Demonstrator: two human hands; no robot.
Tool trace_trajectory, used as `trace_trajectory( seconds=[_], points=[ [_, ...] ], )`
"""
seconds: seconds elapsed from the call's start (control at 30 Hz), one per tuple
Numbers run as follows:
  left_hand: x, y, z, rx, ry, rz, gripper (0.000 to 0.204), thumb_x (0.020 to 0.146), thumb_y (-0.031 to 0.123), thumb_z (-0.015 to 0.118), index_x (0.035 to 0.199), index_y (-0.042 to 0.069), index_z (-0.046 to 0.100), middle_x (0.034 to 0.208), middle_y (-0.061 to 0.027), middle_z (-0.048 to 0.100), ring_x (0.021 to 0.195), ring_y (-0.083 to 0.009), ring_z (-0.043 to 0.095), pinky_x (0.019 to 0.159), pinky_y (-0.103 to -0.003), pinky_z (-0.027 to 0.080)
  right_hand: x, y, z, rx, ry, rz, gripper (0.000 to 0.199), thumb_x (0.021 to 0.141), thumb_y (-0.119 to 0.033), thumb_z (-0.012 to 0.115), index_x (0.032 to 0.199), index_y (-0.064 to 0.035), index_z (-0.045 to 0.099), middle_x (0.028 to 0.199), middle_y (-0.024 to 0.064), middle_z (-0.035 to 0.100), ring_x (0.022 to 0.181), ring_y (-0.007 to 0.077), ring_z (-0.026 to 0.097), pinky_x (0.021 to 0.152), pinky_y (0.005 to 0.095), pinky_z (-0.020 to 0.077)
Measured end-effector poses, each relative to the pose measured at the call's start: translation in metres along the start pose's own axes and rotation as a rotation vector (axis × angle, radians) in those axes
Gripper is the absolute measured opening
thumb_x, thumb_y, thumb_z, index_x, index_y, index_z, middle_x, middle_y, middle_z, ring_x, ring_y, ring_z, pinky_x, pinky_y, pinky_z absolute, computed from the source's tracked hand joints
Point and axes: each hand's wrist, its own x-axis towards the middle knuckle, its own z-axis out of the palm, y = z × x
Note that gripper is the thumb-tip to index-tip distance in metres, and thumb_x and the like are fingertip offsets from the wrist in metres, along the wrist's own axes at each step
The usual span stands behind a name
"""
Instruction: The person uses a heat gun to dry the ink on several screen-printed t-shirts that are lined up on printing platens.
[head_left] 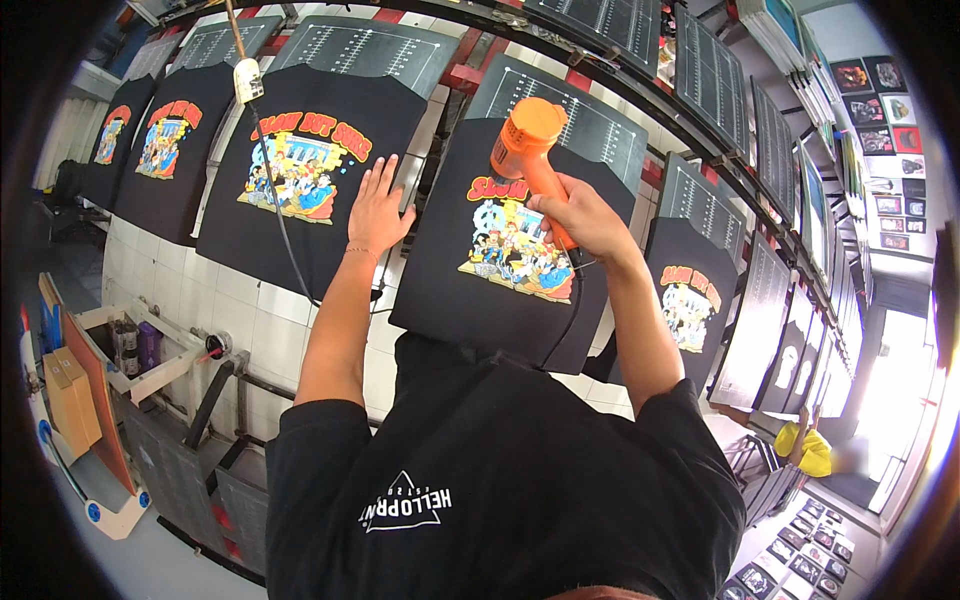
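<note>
My right hand [590, 220] is wrapped round the handle of an orange hair dryer [530, 140]. The dryer is over the top of the colourful print on a black T-shirt [430, 290], and its body hides part of the lettering. My left hand [376, 210] lies with its fingers stretched out on the right edge of the neighbouring black T-shirt [240, 235], beside that shirt's cartoon print [300, 175]. Both shirts are spread on dark boards [370, 50] marked with white scale lines. A black cord [572, 320] hangs from the dryer's handle.
More printed black shirts lie on boards at the left [165, 140] and right [685, 300]. A power socket [247, 80] hangs on a cable over the left shirt. Behind runs a rack of boards [710, 90]. Cardboard boxes [72, 400] stand at left; a person in yellow [803, 450] is at right.
</note>
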Motion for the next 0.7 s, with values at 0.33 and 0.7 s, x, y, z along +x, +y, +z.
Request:
trace_trajectory(
  seconds=[0.33,0.7],
  points=[
    [-0.001,0.001,-0.001,0.021,0.038,0.001,0.065,0.089,0.034,0.060,0.144,0.005,0.041,0.156,-0.0120,0.030,0.145,-0.0301,0.026,0.120,-0.042,0.022,-0.004,0.001,0.009,-0.009,-0.001,0.001,0.035,0.091,-0.023,0.063,0.113,0.0027,0.055,0.073,0.0027,0.056,0.057,0.0102,0.057,0.054,0.0255,0.0495],
    [0.000,-0.002,0.002,0.005,0.073,0.000,0.064,0.093,0.033,0.053,0.146,0.003,0.037,0.155,-0.0129,0.033,0.145,-0.0302,0.028,0.120,-0.042,0.022,-0.006,0.001,0.007,-0.038,-0.073,0.039,0.039,0.092,-0.024,0.064,0.118,0.0024,0.054,0.073,0.0016,0.057,0.057,0.0083,0.057,0.053,0.0238,0.0482]
  ],
)
